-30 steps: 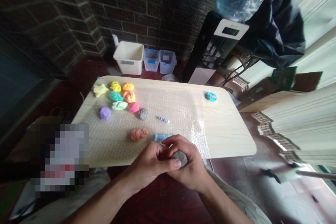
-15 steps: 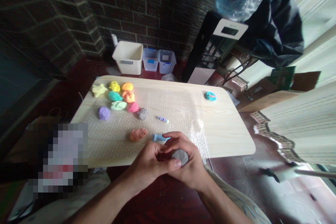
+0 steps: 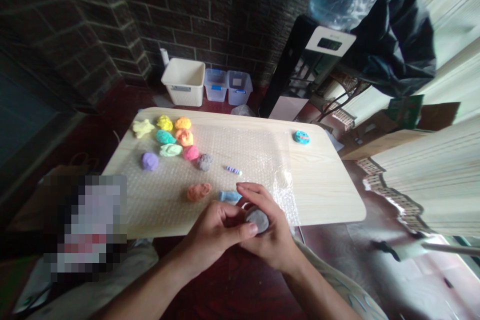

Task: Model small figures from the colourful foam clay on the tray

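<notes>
Between my two hands, just in front of the table's near edge, is a rounded lump of grey modelling clay (image 3: 258,218). My left hand (image 3: 221,227) pinches it, the thumb pressed on its face. Around its right side curls my right hand (image 3: 270,230), with the upper fingers lifted a little off it. Right behind my fingers lies a blue clay piece (image 3: 228,196), partly covered by the hand. A brown clay lump (image 3: 199,191) sits to its left. Farther back are a small striped clay stick (image 3: 233,170) and a rough grey clay lump (image 3: 205,162).
Bubble wrap (image 3: 247,145) covers much of the table (image 3: 326,185). Several coloured clay lumps, including a purple one (image 3: 149,161), stand at the left. A turquoise round piece (image 3: 301,137) lies at the far right. Bins (image 3: 183,82) and a water dispenser (image 3: 307,65) stand behind the table.
The upper fingers of my right hand have opened slightly away from the grey clay. My left thumb still presses on it, and the pieces on the table have stayed put.
</notes>
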Demonstrator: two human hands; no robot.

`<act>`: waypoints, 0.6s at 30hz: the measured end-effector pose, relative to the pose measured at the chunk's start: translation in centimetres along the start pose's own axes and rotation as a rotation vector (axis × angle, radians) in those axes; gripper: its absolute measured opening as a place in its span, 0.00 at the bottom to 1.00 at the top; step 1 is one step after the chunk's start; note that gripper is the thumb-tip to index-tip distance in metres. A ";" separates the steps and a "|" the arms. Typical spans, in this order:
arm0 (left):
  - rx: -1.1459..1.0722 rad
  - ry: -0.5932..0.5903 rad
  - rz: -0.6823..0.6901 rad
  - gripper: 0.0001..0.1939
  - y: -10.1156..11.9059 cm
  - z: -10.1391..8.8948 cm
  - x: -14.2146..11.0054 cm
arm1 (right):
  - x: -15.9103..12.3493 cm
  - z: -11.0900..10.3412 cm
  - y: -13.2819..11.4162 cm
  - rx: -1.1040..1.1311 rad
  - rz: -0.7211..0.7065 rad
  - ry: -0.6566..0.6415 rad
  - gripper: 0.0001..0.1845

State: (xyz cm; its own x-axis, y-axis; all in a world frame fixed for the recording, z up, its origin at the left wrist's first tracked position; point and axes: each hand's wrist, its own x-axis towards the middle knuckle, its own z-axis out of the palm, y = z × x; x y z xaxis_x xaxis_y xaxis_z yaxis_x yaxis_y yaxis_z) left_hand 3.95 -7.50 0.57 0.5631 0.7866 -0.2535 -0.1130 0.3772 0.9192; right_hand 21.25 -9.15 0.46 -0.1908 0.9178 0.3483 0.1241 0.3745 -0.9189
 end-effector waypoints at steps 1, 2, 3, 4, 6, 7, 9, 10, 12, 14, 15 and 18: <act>-0.005 -0.002 0.007 0.16 0.0 0.0 0.0 | 0.0 0.0 0.0 0.001 0.003 -0.006 0.30; -0.013 -0.010 0.018 0.15 -0.1 0.0 0.0 | 0.0 -0.1 0.0 0.008 0.008 -0.007 0.25; -0.022 -0.022 0.030 0.15 -0.1 0.0 0.0 | 0.0 0.0 0.0 0.023 0.016 -0.004 0.20; -0.030 -0.039 0.042 0.15 -0.2 0.0 0.0 | 0.0 0.0 0.1 0.045 0.022 0.000 0.16; -0.044 -0.075 0.056 0.16 -0.3 0.1 0.0 | -0.1 0.2 0.2 0.088 0.021 0.013 0.13; -0.043 -0.083 0.062 0.16 -0.3 0.1 0.0 | -0.1 0.2 0.3 0.096 0.017 0.020 0.13; -0.020 -0.061 0.078 0.16 -0.4 0.2 0.1 | -0.1 0.3 0.3 0.069 -0.002 0.022 0.16; -0.012 -0.040 0.086 0.16 -0.5 0.1 0.2 | -0.1 0.2 0.3 0.039 -0.012 0.014 0.22; -0.027 0.001 0.098 0.14 -0.6 -0.2 0.5 | 0.0 -0.2 0.3 -0.031 -0.018 -0.010 0.36; -0.055 0.039 0.124 0.15 -0.8 -0.7 0.8 | 0.0 -0.8 0.4 -0.083 0.002 -0.028 0.47; -0.042 0.069 0.155 0.15 -0.8 -1.0 1.0 | -0.1 -1.1 0.5 -0.087 0.023 -0.029 0.48; 0.182 0.197 0.313 0.14 -0.6 -2.0 1.1 | -0.3 -1.8 0.9 0.027 0.138 -0.005 0.32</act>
State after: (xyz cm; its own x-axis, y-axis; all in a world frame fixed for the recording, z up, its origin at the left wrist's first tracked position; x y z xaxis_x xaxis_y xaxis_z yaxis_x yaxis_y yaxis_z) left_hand 3.02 -5.86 -0.91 0.3549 0.9348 0.0107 -0.0976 0.0257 0.9949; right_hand 23.19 -8.84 -0.14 -0.1790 0.9595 0.2174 0.1233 0.2411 -0.9626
